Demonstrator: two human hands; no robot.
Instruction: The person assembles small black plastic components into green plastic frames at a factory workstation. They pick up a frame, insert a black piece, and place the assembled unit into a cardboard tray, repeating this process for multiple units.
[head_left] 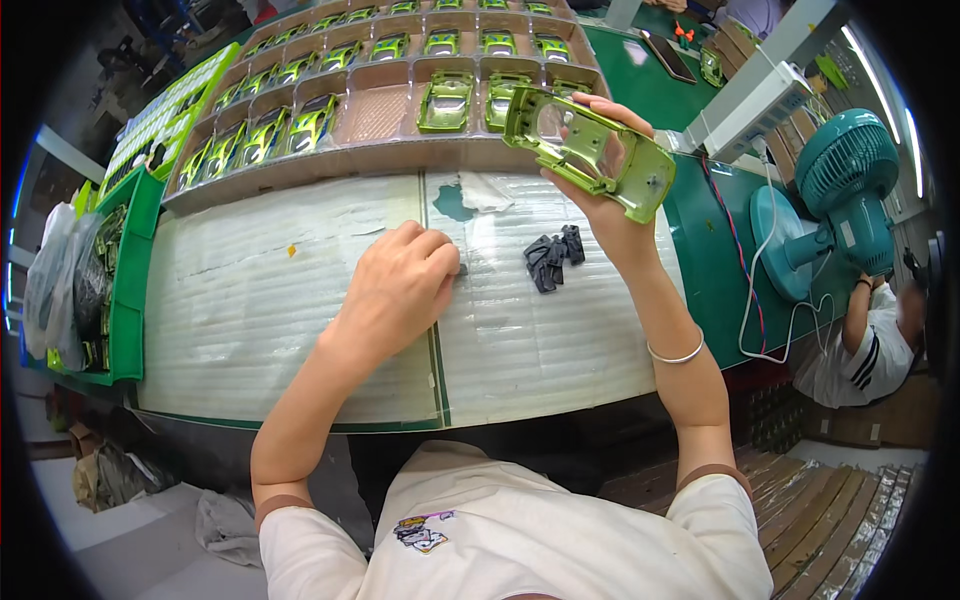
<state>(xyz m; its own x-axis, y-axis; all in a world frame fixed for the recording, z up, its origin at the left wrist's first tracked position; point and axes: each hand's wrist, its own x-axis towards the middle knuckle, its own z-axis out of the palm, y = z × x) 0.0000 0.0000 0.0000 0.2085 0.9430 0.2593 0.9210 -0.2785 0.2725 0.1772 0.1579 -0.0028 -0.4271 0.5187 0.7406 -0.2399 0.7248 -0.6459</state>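
Note:
My right hand [606,213] is raised over the right end of the tray and grips a translucent green toy car body shell [628,172]. The shell is tilted, its hollow inside facing me. My left hand [402,283] is low over the padded work surface, fingers curled in a pinch. A small dark piece [461,270] shows at its fingertips; most of it is hidden. Between the two hands lies a little heap of black plastic parts [546,262] on the padding.
A divided tray [380,112] of green car shells spans the back. At left stands a green crate [128,290] with plastic bags. A teal fan [848,175], cables and a phone [668,56] are on the right. Another person [862,345] sits at far right.

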